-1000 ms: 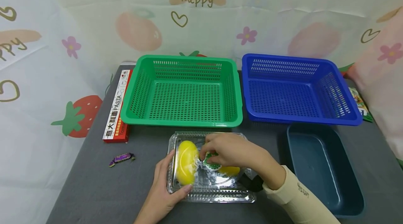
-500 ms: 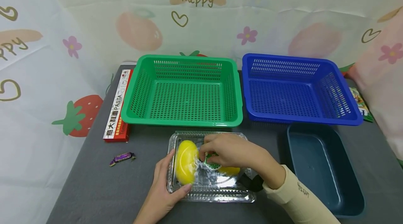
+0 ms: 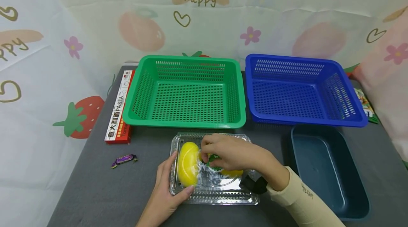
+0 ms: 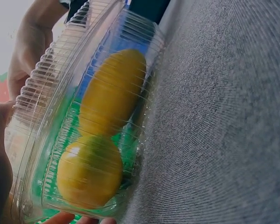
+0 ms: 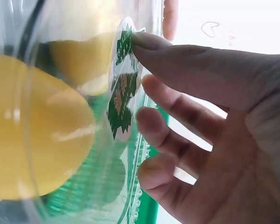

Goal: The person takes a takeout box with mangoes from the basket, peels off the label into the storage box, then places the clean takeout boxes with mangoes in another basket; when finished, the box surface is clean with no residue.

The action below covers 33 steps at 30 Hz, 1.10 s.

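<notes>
A clear plastic clamshell box (image 3: 220, 198) lies shut on the grey table, with two yellow fruits, mango-like in shape, inside. One fruit (image 3: 188, 165) is at the box's left; the longer fruit (image 4: 113, 91) is partly under my right hand in the head view. My left hand (image 3: 165, 186) grips the box's left side, thumb on the front rim and fingers along the edge. Over the lid, my right hand (image 3: 227, 152) pinches at a white sticker (image 5: 122, 88) with green print, thumb tip on its edge and fingers curled. Much of the sticker still appears flat against the lid.
Behind the box stand a green basket (image 3: 185, 124) and a blue basket (image 3: 306, 121). A dark teal bin (image 3: 363, 198) is at the right. On the left are a pasta box (image 3: 119, 110) and a purple-wrapped candy (image 3: 124, 160). A packet (image 3: 366, 106) pokes out beyond the blue basket.
My right hand's fingers have shifted slightly at the sticker, a little up and left. My left hand and the clamshell box stay where they were.
</notes>
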{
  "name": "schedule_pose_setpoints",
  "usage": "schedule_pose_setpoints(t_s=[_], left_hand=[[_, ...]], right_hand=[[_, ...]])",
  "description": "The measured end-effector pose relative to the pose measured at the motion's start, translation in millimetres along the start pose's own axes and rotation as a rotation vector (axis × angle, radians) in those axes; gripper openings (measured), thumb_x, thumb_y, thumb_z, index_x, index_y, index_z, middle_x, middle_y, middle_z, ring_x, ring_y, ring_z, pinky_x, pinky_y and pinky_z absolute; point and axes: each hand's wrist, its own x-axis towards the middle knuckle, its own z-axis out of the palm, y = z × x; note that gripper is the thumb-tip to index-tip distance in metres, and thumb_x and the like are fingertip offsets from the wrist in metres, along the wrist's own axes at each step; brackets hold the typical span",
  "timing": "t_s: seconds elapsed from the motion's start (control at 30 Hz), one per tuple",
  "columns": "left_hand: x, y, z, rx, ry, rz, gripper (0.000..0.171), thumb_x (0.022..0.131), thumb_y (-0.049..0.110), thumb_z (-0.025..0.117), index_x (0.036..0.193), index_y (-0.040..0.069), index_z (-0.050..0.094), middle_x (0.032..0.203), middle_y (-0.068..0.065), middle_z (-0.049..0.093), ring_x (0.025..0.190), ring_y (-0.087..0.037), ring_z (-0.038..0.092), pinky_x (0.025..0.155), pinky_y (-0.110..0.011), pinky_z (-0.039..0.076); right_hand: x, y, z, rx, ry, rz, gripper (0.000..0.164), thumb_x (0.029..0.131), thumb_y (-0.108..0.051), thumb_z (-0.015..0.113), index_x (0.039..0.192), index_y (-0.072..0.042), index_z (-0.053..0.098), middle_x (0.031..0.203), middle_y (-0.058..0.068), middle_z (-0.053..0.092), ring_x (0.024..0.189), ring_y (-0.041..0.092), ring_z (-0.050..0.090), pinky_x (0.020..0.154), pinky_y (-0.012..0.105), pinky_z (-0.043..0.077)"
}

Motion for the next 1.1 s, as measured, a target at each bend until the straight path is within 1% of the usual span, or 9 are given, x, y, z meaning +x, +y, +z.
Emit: schedule_pose_setpoints(t_s=[0.1,0.3,0.57,0.67,0.87,1.0,1.1], left_hand=[[-0.4,-0.4,0.0,0.003,0.005,0.009,0.091,0.080,0.044,0.074,0.148,0.048,0.014,0.148,-0.006,0.021,0.133,-0.033,0.033,0.101,-0.066,0.031],[-1.2,-1.4,-0.2,0.015,0.007,0.005,0.091,0.080,0.045,0.074,0.148,0.048,0.014,0.148,-0.006,0.022,0.133,-0.035,0.033,0.101,-0.068,0.031],[-1.6,-2.4,-0.2,0.014,0.009,0.016,0.090,0.081,0.044,0.074,0.149,0.047,0.015,0.148,-0.006,0.022,0.132,-0.035,0.033,0.100,-0.068,0.031],[-1.5,-2.4,-0.1,0.011,0.006,0.018,0.090,0.081,0.044,0.073,0.149,0.046,0.014,0.148,-0.007,0.022,0.133,-0.035,0.032,0.100,-0.068,0.031],[-0.3,-1.6,0.3,0.009,-0.003,-0.004,0.090,0.082,0.046,0.073,0.148,0.048,0.013,0.149,-0.008,0.020,0.133,-0.035,0.031,0.100,-0.068,0.030],[0.4,-1.4,0.7,0.019,-0.002,-0.018,0.090,0.081,0.047,0.072,0.147,0.050,0.012,0.149,-0.008,0.019,0.134,-0.037,0.031,0.100,-0.069,0.030],[0.5,-1.8,0.9,0.018,-0.003,-0.025,0.090,0.082,0.047,0.072,0.147,0.050,0.011,0.150,-0.009,0.018,0.135,-0.038,0.029,0.100,-0.070,0.030]], right_hand=[[1.0,0.5,0.9,0.015,-0.019,-0.005,0.014,0.086,-0.015,0.073,0.094,-0.020,0.062,0.098,-0.009,0.054,0.091,0.009,0.052,0.085,0.020,0.047],[1.7,0.3,1.8,0.056,-0.033,0.005,0.017,0.086,-0.015,0.072,0.095,-0.018,0.059,0.095,-0.008,0.054,0.087,0.009,0.052,0.081,0.018,0.047],[2.1,-2.9,0.0,0.042,-0.060,0.022,0.019,0.089,-0.016,0.069,0.107,-0.018,0.063,0.103,-0.006,0.058,0.092,0.007,0.055,0.084,0.018,0.048],[2.5,-2.8,0.6,0.027,-0.055,0.021,0.015,0.091,-0.016,0.067,0.105,-0.018,0.064,0.101,-0.006,0.058,0.090,0.008,0.054,0.082,0.018,0.048],[3.1,-3.9,1.7,0.014,-0.045,0.039,0.007,0.092,-0.017,0.065,0.097,-0.020,0.063,0.094,-0.009,0.053,0.083,0.005,0.048,0.076,0.017,0.046],[1.8,-5.8,-0.3,-0.018,-0.039,0.049,0.006,0.091,-0.016,0.066,0.093,-0.019,0.061,0.090,-0.010,0.050,0.081,0.005,0.046,0.075,0.018,0.045],[0.3,-6.9,-2.0,-0.034,-0.033,0.046,0.008,0.091,-0.014,0.067,0.091,-0.019,0.060,0.088,-0.010,0.049,0.082,0.006,0.045,0.076,0.020,0.045]])
